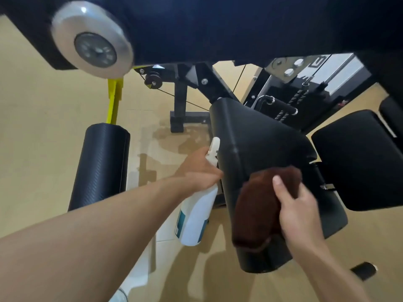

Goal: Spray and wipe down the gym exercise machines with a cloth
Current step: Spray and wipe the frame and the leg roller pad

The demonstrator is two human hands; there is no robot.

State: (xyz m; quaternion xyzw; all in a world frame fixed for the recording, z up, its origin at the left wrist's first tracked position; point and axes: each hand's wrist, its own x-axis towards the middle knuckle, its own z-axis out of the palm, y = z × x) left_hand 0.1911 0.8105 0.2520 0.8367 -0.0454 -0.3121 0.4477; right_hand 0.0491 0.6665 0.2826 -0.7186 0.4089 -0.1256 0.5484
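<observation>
The soft, limp brown cloth — pressed by the right hand onto the black pad at five o'clock — is best bunched, while the light, likely slick spray bottle is gripped at its neck by the left hand, nearer centre.

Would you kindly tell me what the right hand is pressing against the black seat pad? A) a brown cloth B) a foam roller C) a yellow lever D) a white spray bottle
A: the right hand holds the brown cloth against the black seat pad, while the left hand grips the spray bottle.
</observation>
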